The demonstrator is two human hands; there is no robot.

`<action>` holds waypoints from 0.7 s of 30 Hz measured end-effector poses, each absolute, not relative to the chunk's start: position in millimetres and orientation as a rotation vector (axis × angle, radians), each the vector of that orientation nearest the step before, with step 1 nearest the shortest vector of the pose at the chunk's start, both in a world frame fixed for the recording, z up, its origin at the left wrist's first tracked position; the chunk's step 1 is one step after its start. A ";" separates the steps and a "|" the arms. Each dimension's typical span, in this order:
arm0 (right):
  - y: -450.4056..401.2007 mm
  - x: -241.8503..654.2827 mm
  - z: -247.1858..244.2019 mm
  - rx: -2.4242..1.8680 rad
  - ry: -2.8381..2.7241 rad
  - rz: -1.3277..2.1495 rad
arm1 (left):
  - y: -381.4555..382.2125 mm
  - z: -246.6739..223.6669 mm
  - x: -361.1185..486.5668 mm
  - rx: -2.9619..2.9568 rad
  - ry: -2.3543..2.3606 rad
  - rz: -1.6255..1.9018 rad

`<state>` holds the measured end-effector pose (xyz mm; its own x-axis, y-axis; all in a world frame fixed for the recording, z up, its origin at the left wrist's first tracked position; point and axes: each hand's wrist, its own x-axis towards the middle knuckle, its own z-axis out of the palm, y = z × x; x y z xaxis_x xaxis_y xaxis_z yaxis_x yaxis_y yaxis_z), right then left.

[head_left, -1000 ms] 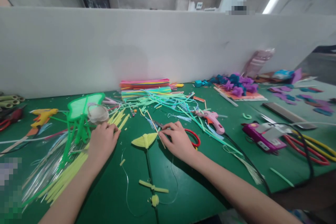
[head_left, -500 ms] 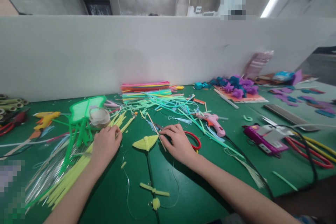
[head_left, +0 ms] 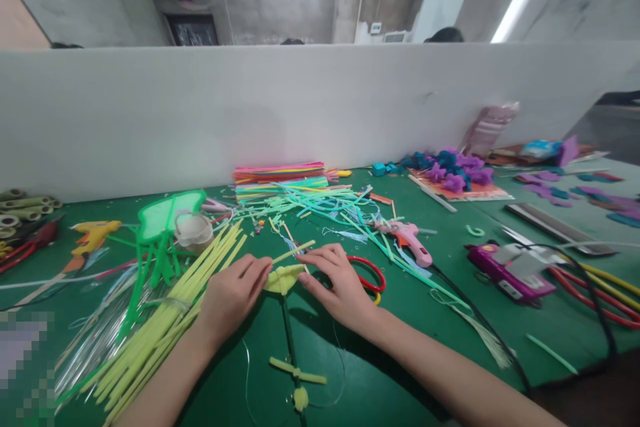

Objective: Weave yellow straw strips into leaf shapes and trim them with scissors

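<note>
My left hand [head_left: 234, 293] pinches a short yellow-green pipe cleaner [head_left: 294, 251], whose free end points right, above my right fingertips. Just below it is a leaf-shaped yellow-green pipe-cleaner piece [head_left: 284, 280] on a dark thin stem [head_left: 289, 333]. My right hand [head_left: 333, 283] has thumb and fingers closed at the leaf's right tip; the exact contact is partly hidden. Lower on the stem sit a yellow crosspiece [head_left: 297, 371] and a small yellow knob [head_left: 301, 399], with clear thread looping beside them. A bundle of yellow-green pipe cleaners [head_left: 150, 347] lies beneath my left forearm.
Red-handled scissors [head_left: 373, 273] lie beside my right hand, a pink glue gun [head_left: 413, 243] beyond. Farther right are a purple power strip [head_left: 510, 273] and purple flowers [head_left: 470, 170]. At left are a yellow glue gun [head_left: 95, 237] and a green winged form [head_left: 170, 213]. A white partition [head_left: 300, 107] stands behind.
My left hand has moved right from the bundle to the leaf-shaped piece, now with a pipe cleaner in its fingers. The leaf appears lifted from the table. My right hand stays near its tip.
</note>
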<state>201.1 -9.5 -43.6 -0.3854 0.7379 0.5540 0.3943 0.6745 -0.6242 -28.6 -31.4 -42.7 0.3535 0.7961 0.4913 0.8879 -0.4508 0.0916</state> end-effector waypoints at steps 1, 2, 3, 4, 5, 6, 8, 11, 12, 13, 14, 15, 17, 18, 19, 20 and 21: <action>-10.1 200.8 -43.8 -0.862 -2.017 0.534 | -32.9 -43.9 -25.8 -2.448 -1.496 -0.702; -10.2 200.4 -44.2 -0.848 -2.016 0.572 | -34.0 -45.3 -23.3 -2.480 -1.470 -0.693; -9.8 200.1 -44.6 -0.836 -2.009 0.621 | -34.7 -46.8 -21.1 -2.512 -1.449 -0.689; -9.0 199.7 -45.1 -0.825 -1.988 0.683 | -35.2 -48.2 -19.2 -2.542 -1.431 -0.692; -7.8 199.4 -45.7 -0.818 -1.949 0.765 | -35.6 -49.3 -17.7 -2.570 -1.417 -0.695; -6.2 199.0 -46.3 -0.814 -1.888 0.864 | -36.1 -50.1 -16.4 -2.590 -1.405 -0.697; -2.4 198.7 -47.0 -0.817 -1.727 1.088 | -37.2 -50.7 -15.1 -2.604 -1.386 -0.685; 3.4 200.8 -45.3 -0.822 -1.491 1.302 | -39.1 -49.6 -16.0 -2.567 -1.360 -0.665; 5.2 202.4 -43.9 -0.825 -1.423 1.318 | -39.5 -49.0 -16.9 -2.547 -1.348 -0.675; 6.9 204.4 -42.3 -0.827 -1.364 1.315 | -39.5 -48.4 -18.0 -2.525 -1.335 -0.694; 8.6 206.6 -40.6 -0.826 -1.310 1.301 | -39.2 -47.9 -19.1 -2.504 -1.323 -0.719; 10.2 209.0 -39.2 -0.826 -1.262 1.285 | -38.6 -47.6 -20.2 -2.487 -1.308 -0.752; 13.4 214.0 -37.4 -0.828 -1.180 1.264 | -36.7 -47.2 -22.1 -2.455 -1.268 -0.833; 14.9 216.3 -37.0 -0.833 -1.152 1.257 | -35.6 -47.2 -22.9 -2.442 -1.247 -0.868; 16.4 218.6 -36.8 -0.840 -1.128 1.247 | -34.5 -47.1 -23.5 -2.431 -1.226 -0.897; 17.9 220.8 -36.6 -0.845 -1.107 1.231 | -33.6 -47.0 -24.2 -2.424 -1.211 -0.915; 19.3 223.1 -36.2 -0.847 -1.087 1.211 | -32.8 -46.8 -24.9 -2.419 -1.203 -0.923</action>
